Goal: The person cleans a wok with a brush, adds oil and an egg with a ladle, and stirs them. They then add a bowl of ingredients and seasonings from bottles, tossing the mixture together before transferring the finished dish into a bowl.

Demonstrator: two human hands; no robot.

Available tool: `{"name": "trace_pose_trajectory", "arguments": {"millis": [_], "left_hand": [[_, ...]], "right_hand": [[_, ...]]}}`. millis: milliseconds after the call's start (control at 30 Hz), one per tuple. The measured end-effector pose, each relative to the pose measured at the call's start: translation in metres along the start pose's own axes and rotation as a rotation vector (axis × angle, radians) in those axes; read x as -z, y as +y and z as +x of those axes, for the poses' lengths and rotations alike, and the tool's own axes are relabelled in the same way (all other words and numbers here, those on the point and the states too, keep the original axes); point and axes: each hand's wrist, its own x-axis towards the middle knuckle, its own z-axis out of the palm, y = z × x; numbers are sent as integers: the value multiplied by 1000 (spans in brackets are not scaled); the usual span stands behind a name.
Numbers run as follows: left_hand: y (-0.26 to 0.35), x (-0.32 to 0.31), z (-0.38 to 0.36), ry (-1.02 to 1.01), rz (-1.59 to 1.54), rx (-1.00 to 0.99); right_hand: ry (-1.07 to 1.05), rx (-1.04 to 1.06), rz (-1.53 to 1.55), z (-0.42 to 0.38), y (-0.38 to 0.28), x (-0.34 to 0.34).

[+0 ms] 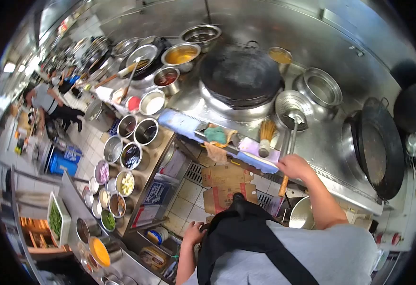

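Note:
My right hand [293, 166] is closed around the long handle of a ladle. The wooden end of the handle [284, 186] sticks out below my fist. The ladle's bowl [296, 115] lies over a perforated metal strainer [289, 103] on the steel stove top. A straw wok brush [266, 135] stands just left of the handle. My left hand [194, 232] hangs low beside my black apron [239, 228], its fingers loosely bent and holding nothing that I can see. A large black wok [239, 73] sits on the burner in front of me.
Metal pots of ingredients [126, 183] crowd the left counter. Folded cloths [216, 135] lie on the stove's front ledge. More black woks [379, 147] stand at the right. Flattened cardboard [229, 187] covers the floor ahead of my feet. Another person [48, 99] is far left.

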Motion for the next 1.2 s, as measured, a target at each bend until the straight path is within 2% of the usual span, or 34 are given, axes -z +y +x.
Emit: {"name": "trace_pose_trajectory", "arguments": {"millis": [67, 100, 167, 233, 300, 367, 433, 467, 533, 567, 633, 700, 767, 833, 900, 967, 1000, 1033, 1067, 1100, 1167, 1200], "left_hand": [[-15, 26, -3, -49, -21, -1], [97, -13, 100, 6, -103, -122], [103, 9, 119, 71, -63, -237], [134, 53, 149, 225, 21, -416], [188, 104, 185, 371, 51, -579], [230, 149, 223, 521, 147, -680], [274, 197, 260, 530, 203, -688], [296, 216, 270, 631, 197, -721], [326, 245, 287, 783, 196, -789], [338, 259, 296, 838, 200, -826], [342, 264, 325, 796, 169, -894], [340, 266, 342, 631, 238, -863], [337, 266, 347, 642, 200, -948], [331, 263, 360, 611, 119, -1038], [334, 262, 360, 607, 53, -1079], [337, 260, 360, 602, -31, -1087], [339, 259, 361, 625, -84, -1131], [337, 258, 359, 636, -125, -1176], [337, 262, 353, 620, -104, -1163], [336, 263, 352, 603, -104, -1161], [333, 263, 353, 525, -84, -1128], [332, 262, 356, 508, -84, -1134]], "right_hand": [[-193, -177, 63, -45, -6, -40], [-83, -184, 17, -34, 97, 3], [118, -39, 346, -52, 81, -30], [168, -36, 576, -39, 57, -45], [189, -136, 672, -4, 37, -39], [256, -178, 451, 37, 20, -27], [214, -288, 336, 74, 6, -16], [226, -298, 339, 89, 5, -21], [20, -314, 282, 123, 8, -28], [42, -324, 282, 133, 9, -32], [53, -373, 234, 141, 7, -47], [47, -403, 575, 156, 35, -71], [168, -408, 1431, 122, 42, -69], [246, -300, 2054, 71, 29, -42], [291, -124, 2113, 31, 10, -15], [419, -443, 1542, 30, 7, 6], [525, -442, 1272, 39, 28, 9], [513, -424, 914, 41, 34, 38], [619, -312, 355, 48, 48, 59], [641, -266, 247, 56, 42, 103], [695, -384, 31, 76, 36, 182], [737, -327, 37, 89, 52, 215]]}}
